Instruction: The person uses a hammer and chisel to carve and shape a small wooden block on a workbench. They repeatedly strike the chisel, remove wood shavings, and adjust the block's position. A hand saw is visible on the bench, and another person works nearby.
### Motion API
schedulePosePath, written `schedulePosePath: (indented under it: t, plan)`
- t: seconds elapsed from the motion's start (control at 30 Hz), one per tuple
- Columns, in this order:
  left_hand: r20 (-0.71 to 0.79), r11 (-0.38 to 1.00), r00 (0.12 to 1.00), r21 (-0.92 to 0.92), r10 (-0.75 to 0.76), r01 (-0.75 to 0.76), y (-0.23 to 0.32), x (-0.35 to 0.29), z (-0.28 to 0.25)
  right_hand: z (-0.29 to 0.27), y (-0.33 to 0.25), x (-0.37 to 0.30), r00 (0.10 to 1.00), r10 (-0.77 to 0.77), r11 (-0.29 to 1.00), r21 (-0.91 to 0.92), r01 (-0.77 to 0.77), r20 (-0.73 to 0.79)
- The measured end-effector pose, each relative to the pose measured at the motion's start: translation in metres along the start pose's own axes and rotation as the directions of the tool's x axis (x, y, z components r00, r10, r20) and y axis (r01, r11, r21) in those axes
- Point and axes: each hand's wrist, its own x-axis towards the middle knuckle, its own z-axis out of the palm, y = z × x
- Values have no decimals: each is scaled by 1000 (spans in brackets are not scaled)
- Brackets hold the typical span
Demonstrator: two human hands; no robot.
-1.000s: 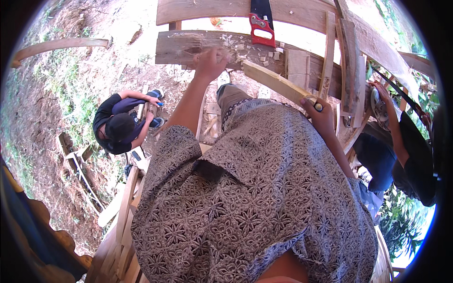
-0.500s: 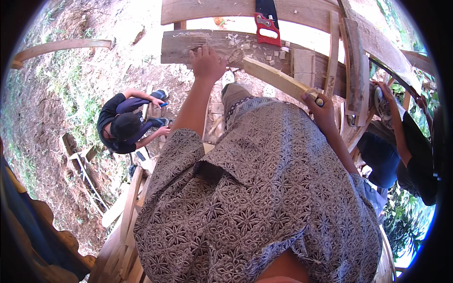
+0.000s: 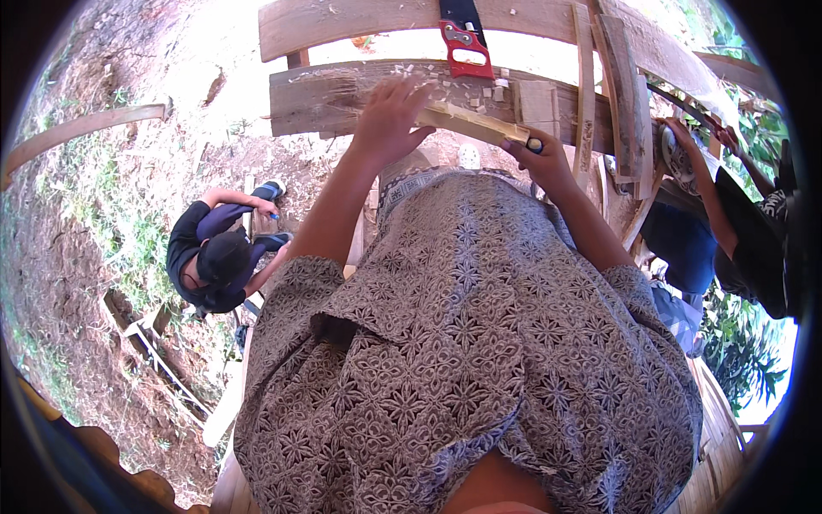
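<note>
Bridging the space between the two hands, at 12 to 1 o'clock, a pale squared wooden stick (image 3: 479,125) is held on a slight slant, its right end pointed toward 4 o'clock. That end is enclosed by the right grip (image 3: 548,163), which is closed with fingers bent around it; a small dark round-ended object (image 3: 535,146) is also held there, too small for its kind to be told. The stick seems to be clasped at one end so that its length is left uncovered. The left grip (image 3: 392,124) is opened, its fingers reached out toward 1 o'clock beside the opposite end; whether that end is touched cannot be told. By this spacing, the stick is presumably kept in line with the surface (image 3: 310,111), a rough plank beyond it. There, wood chips (image 3: 498,92) are scattered and a pale block (image 3: 538,103) is set at 1 o'clock. A red-handled saw (image 3: 462,38) is laid near 12 o'clock, its handle turned inward, likely for easy reach. Farther out, slats (image 3: 621,103) are stood at 2 o'clock; a person in dark clothing (image 3: 224,253) is seen at 9 o'clock, and a co-worker (image 3: 753,257) at 3.
</note>
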Motion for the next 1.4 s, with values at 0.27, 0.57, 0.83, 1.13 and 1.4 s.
schedulePosePath:
  t: [0.27, 0.57, 0.83, 1.13, 1.4]
  plan:
    - [170, 985, 984, -153, -51, 78, -14, 8, 40, 9, -2, 27, 970, -29, 998, -63, 14, -241]
    - [180, 998, 983, 46, 21, -30, -49, -16, 67, 45, 36, 66, 891, -135, 927, -373, -41, -434]
    - [287, 997, 957, 58, 33, -52, -62, -21, 50, 53, 49, 77, 912, 109, 972, -149, -181, -396]
    - [191, 998, 981, 59, -18, 6, -88, -28, 53, 35, 57, 33, 928, 208, 953, 279, -120, -308]
    - [423, 988, 901, 71, 96, -138, -79, -19, 43, 17, 61, 41, 982, 73, 987, 155, -46, -173]
